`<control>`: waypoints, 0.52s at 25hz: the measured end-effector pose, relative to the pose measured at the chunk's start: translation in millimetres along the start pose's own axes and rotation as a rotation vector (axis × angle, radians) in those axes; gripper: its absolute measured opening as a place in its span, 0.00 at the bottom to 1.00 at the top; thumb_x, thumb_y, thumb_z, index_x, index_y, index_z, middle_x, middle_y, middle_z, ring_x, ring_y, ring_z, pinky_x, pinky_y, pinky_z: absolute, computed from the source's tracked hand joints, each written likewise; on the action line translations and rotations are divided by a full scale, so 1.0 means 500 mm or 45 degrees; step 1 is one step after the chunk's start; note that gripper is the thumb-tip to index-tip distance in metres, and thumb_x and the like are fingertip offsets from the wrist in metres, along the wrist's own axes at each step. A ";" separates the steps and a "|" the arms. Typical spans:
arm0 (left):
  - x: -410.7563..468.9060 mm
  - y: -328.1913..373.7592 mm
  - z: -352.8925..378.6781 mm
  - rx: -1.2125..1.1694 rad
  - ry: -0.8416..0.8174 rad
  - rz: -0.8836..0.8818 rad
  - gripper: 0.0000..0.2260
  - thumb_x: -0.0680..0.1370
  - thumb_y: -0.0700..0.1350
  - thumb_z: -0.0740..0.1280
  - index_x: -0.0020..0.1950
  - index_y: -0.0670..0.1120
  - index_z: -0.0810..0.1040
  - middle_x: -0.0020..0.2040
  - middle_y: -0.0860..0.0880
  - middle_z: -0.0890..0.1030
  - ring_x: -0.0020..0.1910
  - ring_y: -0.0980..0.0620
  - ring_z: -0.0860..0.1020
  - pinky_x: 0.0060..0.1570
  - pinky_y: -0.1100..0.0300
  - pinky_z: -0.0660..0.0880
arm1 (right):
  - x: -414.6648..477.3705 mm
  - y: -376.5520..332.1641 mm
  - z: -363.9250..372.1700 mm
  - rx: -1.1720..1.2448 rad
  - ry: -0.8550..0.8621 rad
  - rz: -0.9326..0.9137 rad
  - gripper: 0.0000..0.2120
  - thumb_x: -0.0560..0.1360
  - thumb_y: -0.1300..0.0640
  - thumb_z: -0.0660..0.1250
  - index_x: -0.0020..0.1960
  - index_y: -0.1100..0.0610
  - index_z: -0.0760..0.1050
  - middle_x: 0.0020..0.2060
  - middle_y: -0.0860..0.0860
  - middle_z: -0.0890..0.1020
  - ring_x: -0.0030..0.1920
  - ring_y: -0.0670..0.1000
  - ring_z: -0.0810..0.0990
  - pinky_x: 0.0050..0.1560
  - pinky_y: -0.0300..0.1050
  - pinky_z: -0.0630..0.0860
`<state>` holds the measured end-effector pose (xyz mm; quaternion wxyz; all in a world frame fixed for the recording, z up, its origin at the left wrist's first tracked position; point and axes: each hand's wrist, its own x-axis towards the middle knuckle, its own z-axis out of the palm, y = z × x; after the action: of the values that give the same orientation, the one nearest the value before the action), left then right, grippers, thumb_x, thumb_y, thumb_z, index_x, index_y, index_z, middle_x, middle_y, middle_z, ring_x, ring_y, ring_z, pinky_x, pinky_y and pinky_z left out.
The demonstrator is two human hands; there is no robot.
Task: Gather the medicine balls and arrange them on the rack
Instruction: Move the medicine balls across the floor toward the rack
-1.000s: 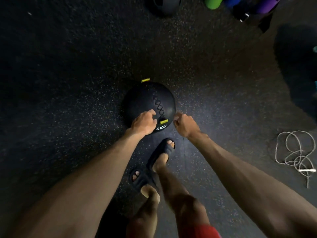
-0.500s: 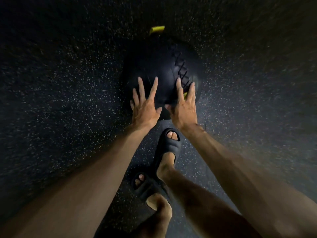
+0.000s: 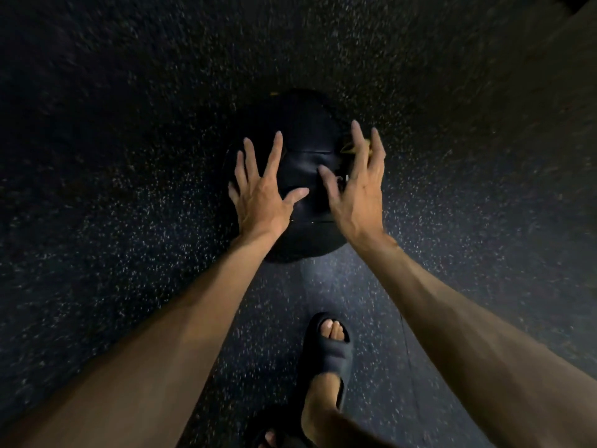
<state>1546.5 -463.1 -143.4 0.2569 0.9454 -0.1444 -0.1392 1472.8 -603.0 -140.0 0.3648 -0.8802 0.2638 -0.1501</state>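
- Step in hand, as judged: pickup of one medicine ball [image 3: 303, 169] from the floor [image 3: 113, 221]. This is the gathering phase; no rack is in view.
- Left hand [image 3: 258, 198]: fingers are straight and spread, laid on the ball's left flank. Nothing is gripped.
- Ball position: between the two hands, on the speckled rubber floor, ahead of the sandalled foot [image 3: 326, 350].
- Right hand [image 3: 358, 195]: fingers are spread and slightly bent over the ball's right flank. Contact cannot be confirmed because the frame is smeared there. The hands are apart, one per side.
- Next move, as judged: both palms are to be slid lower round the sides and pressed inward before any lift. The ball looks too wide for a one-hand grab, so a two-sided squeeze is called for. Real weight is to be expected, so the load should be taken close to the body.
- Ball appearance: black, matte, leather-like skin, with seams visible across the top panel. A yellow tag [image 3: 350, 148] is seen by the right fingers, and a faint yellow bit at the far edge. The outline is round but blurred. No marking can be read.
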 end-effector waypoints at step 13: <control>0.107 0.035 0.024 -0.142 0.048 0.125 0.46 0.73 0.62 0.72 0.82 0.58 0.46 0.82 0.43 0.38 0.80 0.43 0.37 0.75 0.32 0.43 | 0.215 -0.004 0.027 -0.175 -0.176 0.302 0.33 0.82 0.40 0.58 0.82 0.47 0.52 0.81 0.58 0.53 0.81 0.57 0.50 0.78 0.60 0.53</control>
<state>1588.2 -501.5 -154.6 0.3183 0.9239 -0.1777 -0.1163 1567.1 -655.9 -140.3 0.3362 -0.8741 0.3496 -0.0265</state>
